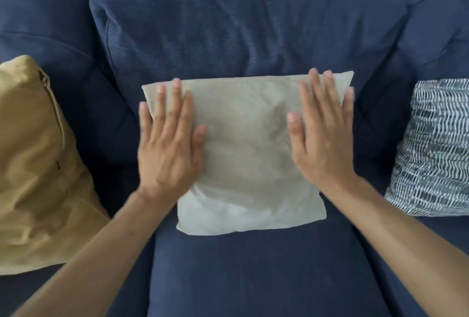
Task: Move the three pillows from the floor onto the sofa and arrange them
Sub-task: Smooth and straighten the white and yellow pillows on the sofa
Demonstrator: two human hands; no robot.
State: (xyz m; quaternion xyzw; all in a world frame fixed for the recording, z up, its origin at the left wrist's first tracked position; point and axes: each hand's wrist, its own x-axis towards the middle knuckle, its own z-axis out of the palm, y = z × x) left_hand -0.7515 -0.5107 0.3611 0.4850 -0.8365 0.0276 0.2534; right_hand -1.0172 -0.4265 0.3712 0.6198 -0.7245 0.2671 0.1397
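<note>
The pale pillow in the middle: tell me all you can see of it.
The pale pillow is plain off-white, squarish, soft and slightly wrinkled. It stands leaning on the navy sofa back, bottom edge on the seat, between the other two pillows and apart from both. The left hand and right hand lie open and flat on its front.

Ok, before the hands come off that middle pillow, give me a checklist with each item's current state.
1. All three pillows on the sofa: ok.
2. Pale pillow leaning on the centre back cushion: ok.
3. Left hand and right hand flat and open on it, no grip: ok.
4. Mustard pillow propped at one side: ok, partly out of frame.
5. Patterned pillow at the other side: ok, partly out of frame.
6. Pale pillow stays upright unaided: cannot tell.
</note>
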